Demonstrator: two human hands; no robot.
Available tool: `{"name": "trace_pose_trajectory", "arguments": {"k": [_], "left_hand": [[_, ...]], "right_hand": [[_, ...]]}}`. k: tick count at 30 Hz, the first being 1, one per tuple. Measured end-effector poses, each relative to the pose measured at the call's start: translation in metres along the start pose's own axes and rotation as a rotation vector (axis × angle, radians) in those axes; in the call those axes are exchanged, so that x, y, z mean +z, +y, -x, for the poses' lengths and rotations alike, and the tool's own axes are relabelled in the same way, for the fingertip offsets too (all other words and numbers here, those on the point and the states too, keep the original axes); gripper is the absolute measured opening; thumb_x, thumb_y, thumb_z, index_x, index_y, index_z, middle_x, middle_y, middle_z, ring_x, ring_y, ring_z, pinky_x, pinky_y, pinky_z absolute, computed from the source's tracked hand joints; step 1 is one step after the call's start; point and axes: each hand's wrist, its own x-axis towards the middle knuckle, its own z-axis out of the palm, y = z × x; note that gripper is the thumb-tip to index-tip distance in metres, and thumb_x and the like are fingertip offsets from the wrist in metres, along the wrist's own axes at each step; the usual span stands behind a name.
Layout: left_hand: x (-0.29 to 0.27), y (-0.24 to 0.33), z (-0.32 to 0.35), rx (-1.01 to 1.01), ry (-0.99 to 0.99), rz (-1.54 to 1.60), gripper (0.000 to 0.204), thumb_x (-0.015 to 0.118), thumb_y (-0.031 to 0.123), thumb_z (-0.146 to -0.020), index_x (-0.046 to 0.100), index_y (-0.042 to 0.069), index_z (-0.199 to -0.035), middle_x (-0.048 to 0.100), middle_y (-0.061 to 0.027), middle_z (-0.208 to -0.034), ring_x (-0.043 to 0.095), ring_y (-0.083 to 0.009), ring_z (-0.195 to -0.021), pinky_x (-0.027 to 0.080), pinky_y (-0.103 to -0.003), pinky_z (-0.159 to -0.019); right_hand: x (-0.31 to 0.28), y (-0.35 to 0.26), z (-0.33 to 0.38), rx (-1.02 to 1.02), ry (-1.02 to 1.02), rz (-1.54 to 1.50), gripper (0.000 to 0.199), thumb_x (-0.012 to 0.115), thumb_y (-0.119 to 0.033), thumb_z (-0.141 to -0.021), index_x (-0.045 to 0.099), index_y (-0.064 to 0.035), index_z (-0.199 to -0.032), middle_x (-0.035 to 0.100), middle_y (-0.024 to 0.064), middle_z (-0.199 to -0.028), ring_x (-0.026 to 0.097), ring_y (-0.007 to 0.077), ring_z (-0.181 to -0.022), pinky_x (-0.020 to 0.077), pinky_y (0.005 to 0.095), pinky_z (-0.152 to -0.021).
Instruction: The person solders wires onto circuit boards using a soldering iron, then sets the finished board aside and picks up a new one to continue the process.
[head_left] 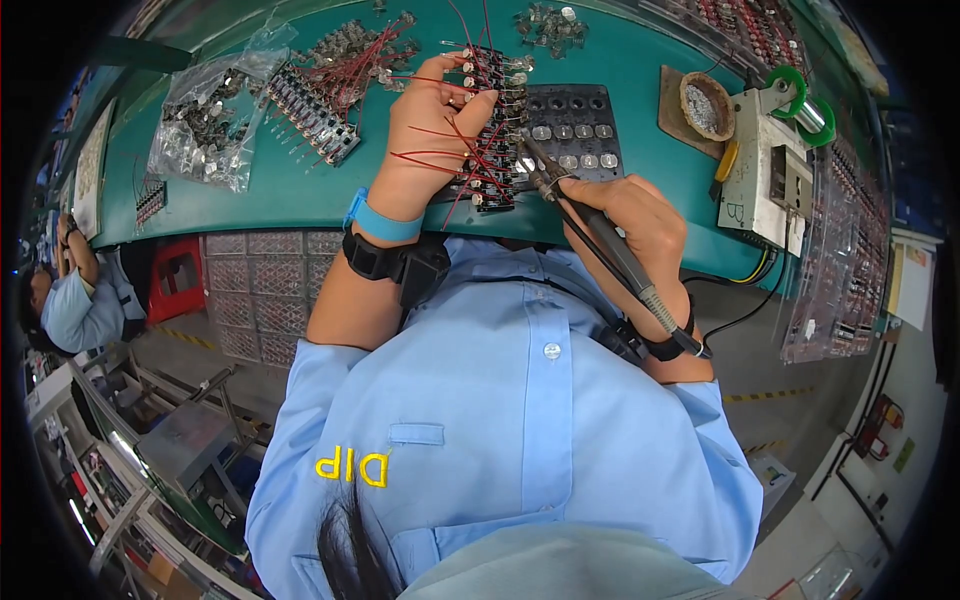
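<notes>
My left hand (425, 130) is closed on a long black strip of small circuit boards (490, 195) with thin red wires (425, 162) sticking out to the left. Its thumb and fingers lie on the strip's upper half. In my right hand (640, 225) is a soldering iron (612, 240), held like a pen. The iron's tip points up and left at the strip's right edge; whether it touches cannot be made out. Partly under the strip lies a black tray (603, 150) with rows of round recesses and shiny metal pieces.
On the green bench (270, 205) are a clear bag of metal parts (205, 125), a row of boards (315, 120) and a red-wired pile (345, 65). At right stand a round tip-cleaning dish (705, 105), a soldering station (765, 165) and a green solder spool (800, 105). Another person (75, 290) works far left.
</notes>
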Motion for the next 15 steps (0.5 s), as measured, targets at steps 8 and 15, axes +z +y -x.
{"name": "trace_pose_trajectory", "arguments": {"k": [8, 15], "left_hand": [[-0.0007, 0.0042, 0.0008, -0.015, -0.008, -0.024, 0.055, 0.081, 0.022, -0.089, 0.058, -0.001, -0.134, 0.065, -0.0022, -0.081, 0.061, -0.0076, -0.072, 0.051, -0.025, -0.064], [-0.0001, 0.0024, 0.001, -0.018, -0.012, 0.01, 0.055, 0.081, 0.022, -0.089, 0.058, -0.001, -0.133, 0.065, -0.0023, -0.081, 0.061, -0.0074, -0.072, 0.05, -0.025, -0.064]], "right_hand": [[-0.0002, -0.0067, -0.0032, 0.063, -0.008, -0.019, 0.027, 0.083, 0.005, -0.073, 0.077, -0.0036, -0.098, 0.073, 0.0086, -0.082, 0.065, 0.0218, -0.067, 0.0507, 0.031, -0.063], [-0.0016, -0.0058, -0.001, 0.185, -0.008, -0.07, 0.025, 0.082, 0.004, -0.077, 0.077, -0.0042, -0.1, 0.07, 0.0055, -0.08, 0.061, 0.0144, -0.066, 0.0462, 0.0268, -0.06]]}}
